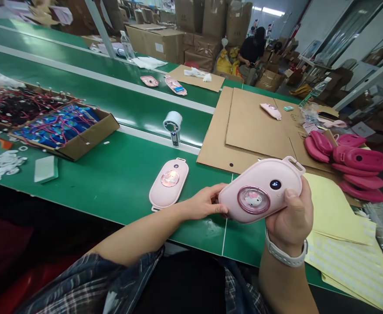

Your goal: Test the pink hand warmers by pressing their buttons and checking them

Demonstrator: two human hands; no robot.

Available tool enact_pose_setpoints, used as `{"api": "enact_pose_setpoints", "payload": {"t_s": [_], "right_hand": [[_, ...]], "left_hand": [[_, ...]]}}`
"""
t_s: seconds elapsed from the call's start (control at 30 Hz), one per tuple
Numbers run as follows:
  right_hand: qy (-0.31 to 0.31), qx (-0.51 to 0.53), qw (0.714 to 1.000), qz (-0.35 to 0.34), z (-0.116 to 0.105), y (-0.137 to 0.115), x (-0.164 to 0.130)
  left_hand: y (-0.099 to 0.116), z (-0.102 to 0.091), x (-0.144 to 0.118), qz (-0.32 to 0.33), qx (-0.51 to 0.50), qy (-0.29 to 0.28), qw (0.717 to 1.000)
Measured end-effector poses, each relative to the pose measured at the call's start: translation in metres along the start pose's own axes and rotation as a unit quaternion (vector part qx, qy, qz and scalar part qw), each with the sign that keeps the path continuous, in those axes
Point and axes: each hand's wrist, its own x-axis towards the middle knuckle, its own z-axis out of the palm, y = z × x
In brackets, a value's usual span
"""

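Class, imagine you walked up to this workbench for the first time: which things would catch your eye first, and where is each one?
First, the pale pink device with a lit display, held between the left hand and right hand at the near edge of the green table. A second pink device lies flat on the table to its left. At the far right sits a pile of dark pink shells.

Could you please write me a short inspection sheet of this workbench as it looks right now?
Surface: green table, partly under flat cardboard.
Job's things: pink device, display lit, gripped by both hands; second pink device lying flat.
Clutter: white fan, dark pink shells, yellow sheets.
Grippers: left hand at the device's end; right hand beneath it.
Cables: box of wired blue cells.
Surroundings: stacked cartons, seated person.
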Motion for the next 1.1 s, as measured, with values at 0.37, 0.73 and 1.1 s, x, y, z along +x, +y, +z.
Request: {"api": "enact_pose_setpoints", "payload": {"t_s": [0.37,0.73,1.1], "right_hand": [[0.023,-0.004,0.999,-0.031,0.0001,0.0031,-0.0003],[0.033,-0.036,0.997,-0.058,-0.0017,0.0040,-0.0039],[0.026,-0.028,0.998,-0.051,-0.0044,0.0059,-0.0086]], "left_hand": [[-0.0066,-0.0015,-0.0004,-0.001,0.025,0.004,1.000],[-0.0069,-0.0033,-0.0001,-0.013,0.081,-0.007,0.997],[-0.0049,-0.0063,0.0000,0.010,0.140,0.005,0.990]]}}
